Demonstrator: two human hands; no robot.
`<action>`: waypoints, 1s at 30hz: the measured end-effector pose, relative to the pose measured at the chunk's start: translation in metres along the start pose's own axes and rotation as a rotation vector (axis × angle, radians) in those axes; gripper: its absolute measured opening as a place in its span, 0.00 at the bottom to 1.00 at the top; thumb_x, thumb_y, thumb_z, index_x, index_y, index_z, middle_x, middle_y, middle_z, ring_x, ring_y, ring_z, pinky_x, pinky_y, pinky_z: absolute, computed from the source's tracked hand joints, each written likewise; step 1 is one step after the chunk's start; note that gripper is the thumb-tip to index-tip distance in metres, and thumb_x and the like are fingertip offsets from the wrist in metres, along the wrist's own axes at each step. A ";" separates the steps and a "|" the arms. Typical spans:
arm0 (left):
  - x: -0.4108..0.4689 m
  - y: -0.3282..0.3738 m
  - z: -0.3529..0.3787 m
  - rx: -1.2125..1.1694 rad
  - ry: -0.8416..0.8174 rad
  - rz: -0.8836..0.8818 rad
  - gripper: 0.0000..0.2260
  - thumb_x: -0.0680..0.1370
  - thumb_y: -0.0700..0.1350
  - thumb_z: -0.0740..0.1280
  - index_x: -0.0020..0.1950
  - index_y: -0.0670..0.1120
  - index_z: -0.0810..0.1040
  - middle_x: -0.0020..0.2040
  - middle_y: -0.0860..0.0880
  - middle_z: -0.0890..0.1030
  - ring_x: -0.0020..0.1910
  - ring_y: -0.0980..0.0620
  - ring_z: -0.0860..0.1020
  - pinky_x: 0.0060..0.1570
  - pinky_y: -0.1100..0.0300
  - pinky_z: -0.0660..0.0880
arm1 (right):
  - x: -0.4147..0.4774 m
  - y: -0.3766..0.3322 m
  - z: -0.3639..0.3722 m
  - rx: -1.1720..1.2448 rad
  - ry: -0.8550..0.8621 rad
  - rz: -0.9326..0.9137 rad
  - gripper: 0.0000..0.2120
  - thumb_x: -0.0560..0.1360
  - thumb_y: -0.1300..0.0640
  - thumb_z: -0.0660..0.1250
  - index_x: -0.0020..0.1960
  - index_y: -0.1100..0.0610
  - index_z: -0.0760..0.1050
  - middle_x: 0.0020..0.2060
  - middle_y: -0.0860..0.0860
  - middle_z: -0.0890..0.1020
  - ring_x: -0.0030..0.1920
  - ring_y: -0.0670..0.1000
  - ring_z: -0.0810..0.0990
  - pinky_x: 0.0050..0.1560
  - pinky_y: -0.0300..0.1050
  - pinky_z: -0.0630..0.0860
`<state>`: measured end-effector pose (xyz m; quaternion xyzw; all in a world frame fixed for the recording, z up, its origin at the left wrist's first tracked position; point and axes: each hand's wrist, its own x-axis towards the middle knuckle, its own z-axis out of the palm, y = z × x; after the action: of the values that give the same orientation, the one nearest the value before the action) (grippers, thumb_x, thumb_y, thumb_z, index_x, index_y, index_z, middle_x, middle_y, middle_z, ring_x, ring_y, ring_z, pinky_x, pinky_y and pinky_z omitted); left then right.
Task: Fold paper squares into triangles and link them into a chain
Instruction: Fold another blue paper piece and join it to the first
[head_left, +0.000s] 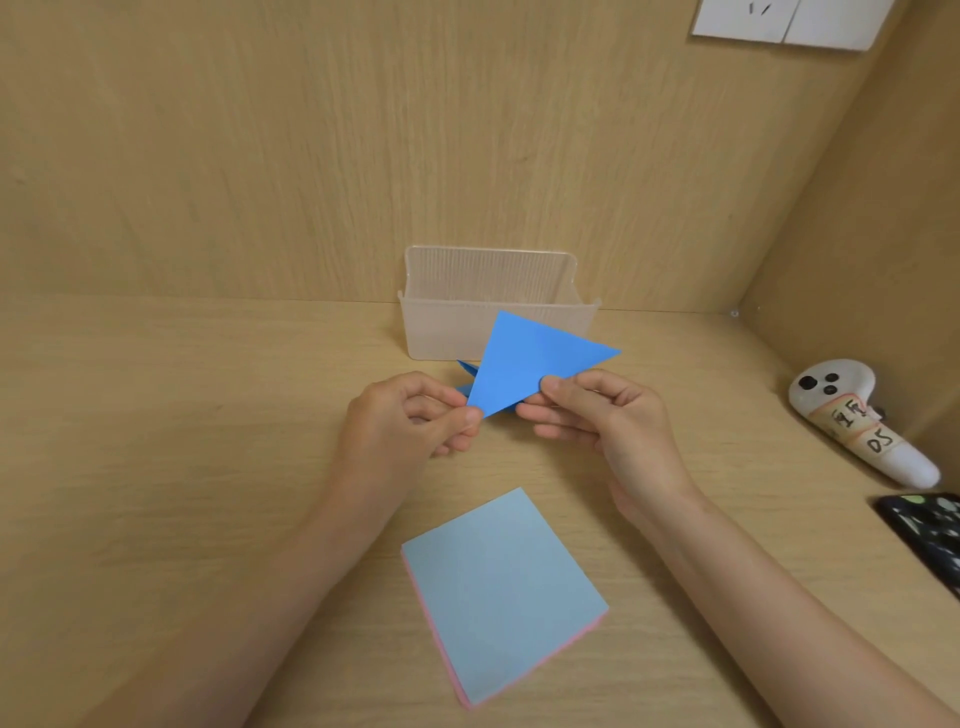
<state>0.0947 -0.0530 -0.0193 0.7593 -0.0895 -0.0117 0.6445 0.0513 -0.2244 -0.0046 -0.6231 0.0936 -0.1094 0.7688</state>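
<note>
A bright blue paper triangle is held up above the wooden desk, between both hands. My left hand pinches its lower left corner between thumb and forefinger. My right hand pinches its lower right edge, thumb on top. Behind the triangle, low on the left, blue tips of another folded piece stick out; most of it is hidden. A stack of paper squares, pale blue on top with pink edges below, lies on the desk nearer to me.
A clear plastic box stands against the back wall behind the triangle. A white controller with a labelled handle lies at the right. A dark patterned object sits at the right edge. Wooden walls close in the back and right.
</note>
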 end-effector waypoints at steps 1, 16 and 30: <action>0.000 -0.001 0.000 0.002 -0.001 0.010 0.06 0.70 0.37 0.74 0.41 0.42 0.78 0.30 0.50 0.83 0.28 0.56 0.80 0.32 0.67 0.76 | 0.000 0.000 0.000 0.004 0.002 0.001 0.03 0.72 0.65 0.70 0.43 0.65 0.77 0.38 0.60 0.85 0.42 0.56 0.85 0.38 0.41 0.81; 0.001 -0.005 -0.001 0.110 0.028 0.118 0.05 0.72 0.38 0.72 0.42 0.45 0.77 0.31 0.47 0.81 0.29 0.54 0.76 0.36 0.60 0.76 | 0.004 -0.002 -0.005 0.086 0.079 -0.054 0.03 0.74 0.65 0.68 0.42 0.63 0.75 0.36 0.58 0.85 0.37 0.52 0.85 0.34 0.38 0.79; -0.003 0.012 0.000 -0.181 -0.061 -0.100 0.08 0.76 0.45 0.68 0.52 0.44 0.81 0.40 0.47 0.85 0.35 0.54 0.82 0.30 0.62 0.78 | 0.004 -0.001 -0.010 -0.120 -0.348 0.142 0.04 0.72 0.65 0.68 0.41 0.62 0.73 0.36 0.59 0.83 0.30 0.51 0.83 0.29 0.38 0.75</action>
<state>0.0906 -0.0543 -0.0075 0.7007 -0.0698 -0.0751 0.7061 0.0527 -0.2349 -0.0052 -0.6692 0.0093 0.0600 0.7406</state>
